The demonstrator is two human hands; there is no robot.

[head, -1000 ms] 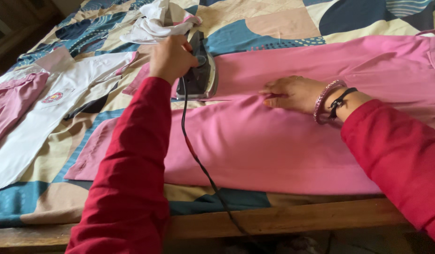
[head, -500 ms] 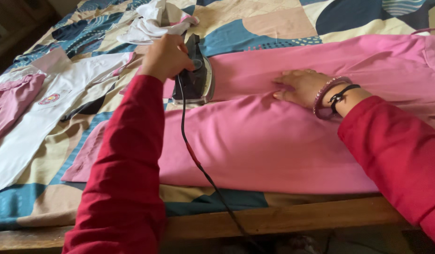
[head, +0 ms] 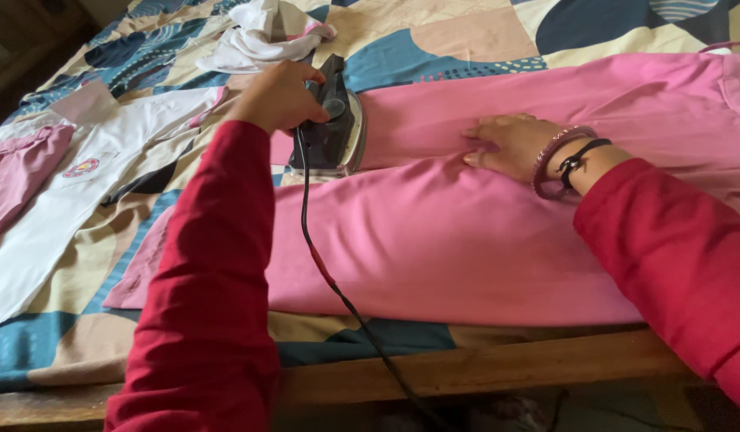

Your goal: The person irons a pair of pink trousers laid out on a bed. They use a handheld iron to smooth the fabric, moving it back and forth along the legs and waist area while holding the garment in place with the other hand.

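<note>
Head view, one moment. I see my left hand (head: 278, 96), upper centre-left of the frame, with fingers curled tight round the handle of the dark electric iron (head: 332, 124), whose soleplate rests on the left end of the pink garment (head: 466, 240). The garment lies spread across the middle and right of the frame on a patchwork quilt (head: 434, 36) of blue, cream and tan. My right hand (head: 510, 144), right of centre, lies flat with fingers extended on the pink cloth, gripping nothing. The iron's black cord (head: 322, 264) runs down past the wooden table edge (head: 482, 364). A white shirt (head: 74, 192) lies at the left, crumpled white cloth (head: 254, 40) above the iron.
</note>
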